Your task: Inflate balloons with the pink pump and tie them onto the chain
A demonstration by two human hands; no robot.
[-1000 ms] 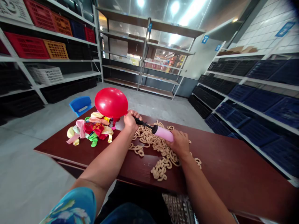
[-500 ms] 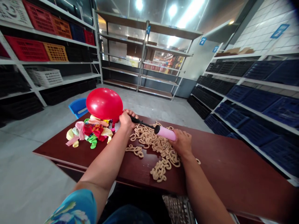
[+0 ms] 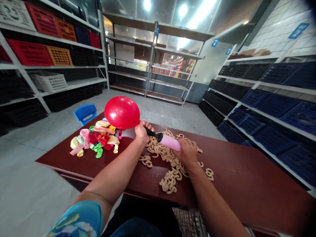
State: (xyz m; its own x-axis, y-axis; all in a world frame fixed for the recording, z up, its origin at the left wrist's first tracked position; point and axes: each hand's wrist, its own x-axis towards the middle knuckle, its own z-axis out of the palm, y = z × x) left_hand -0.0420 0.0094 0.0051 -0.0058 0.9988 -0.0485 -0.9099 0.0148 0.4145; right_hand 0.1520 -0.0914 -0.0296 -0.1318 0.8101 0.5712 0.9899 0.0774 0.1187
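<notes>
A large inflated red balloon [image 3: 121,112] hangs over the left part of the table, its neck at my left hand [image 3: 143,131]. That hand is closed around the black nozzle end of a pump, by the balloon's neck. My right hand [image 3: 187,151] grips the pink barrel of the hand pump [image 3: 170,142]. Below the pump, many beige curled pieces [image 3: 169,179] are spread over the brown table. A pile of limp, colourful balloons [image 3: 100,138] lies left of my left hand.
The brown table [image 3: 237,177] extends to the right. A blue chair [image 3: 85,113] stands behind its left corner. Shelves with red, orange and white crates [image 3: 50,81] are at the left, bare shelving [image 3: 150,79] at the back, dark blue crates [image 3: 274,138] at the right.
The red balloon and my left hand have moved right, and my right hand has moved slightly left. The pump's black rod is now pushed further in, so the hands are closer together.
</notes>
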